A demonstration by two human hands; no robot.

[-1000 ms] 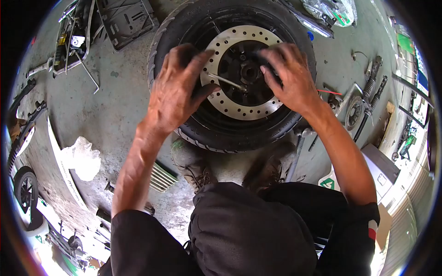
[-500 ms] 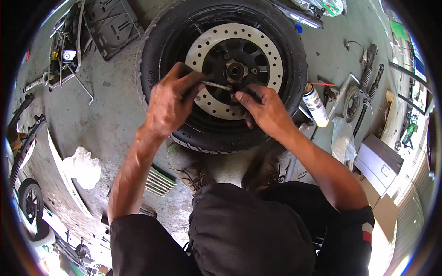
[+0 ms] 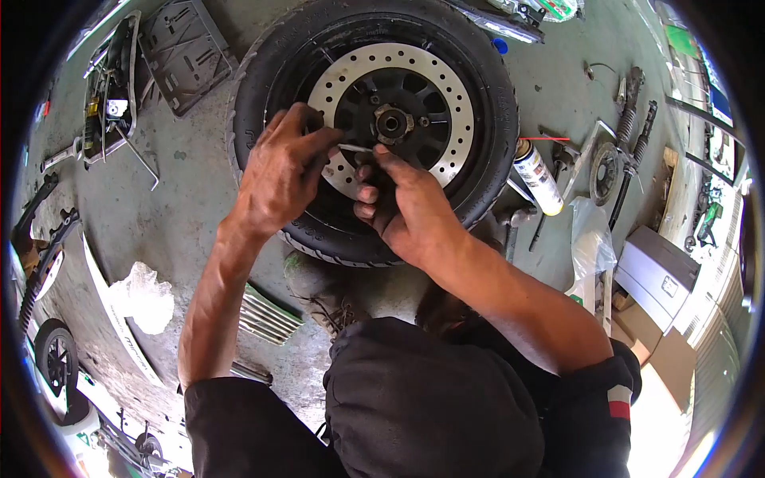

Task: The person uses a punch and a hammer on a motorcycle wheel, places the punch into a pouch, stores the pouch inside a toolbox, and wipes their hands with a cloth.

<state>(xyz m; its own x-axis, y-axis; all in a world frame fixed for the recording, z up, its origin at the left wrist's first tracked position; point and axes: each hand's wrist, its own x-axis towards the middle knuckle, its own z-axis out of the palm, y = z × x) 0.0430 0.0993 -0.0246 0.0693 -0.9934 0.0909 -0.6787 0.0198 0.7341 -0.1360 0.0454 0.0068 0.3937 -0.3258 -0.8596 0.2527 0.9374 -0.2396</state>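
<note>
A black-tyred wheel [image 3: 255, 103] lies flat on the floor, with a drilled silver brake disc [image 3: 458, 111] round its dark hub [image 3: 391, 123]. My left hand [image 3: 287, 159] is over the disc's left side, its fingers pinched on a thin metal rod [image 3: 355, 147] that points right toward the hub. My right hand [image 3: 402, 191] is palm-up over the lower part of the disc. Its thumb and fingers are curled around the rod's right end, which they partly hide.
A spray can [image 3: 539, 179] with a red straw lies right of the tyre. Shock absorbers [image 3: 629, 119] and a white box [image 3: 655, 275] are farther right. A grey plastic tray [image 3: 187, 60] and metal frame parts [image 3: 111, 95] lie at upper left. My boots are below the wheel.
My right hand has moved left and down from beside the hub and turned palm-up at the rod's end. My left hand keeps the rod, now pinched. The wheel appears farther left in view.
</note>
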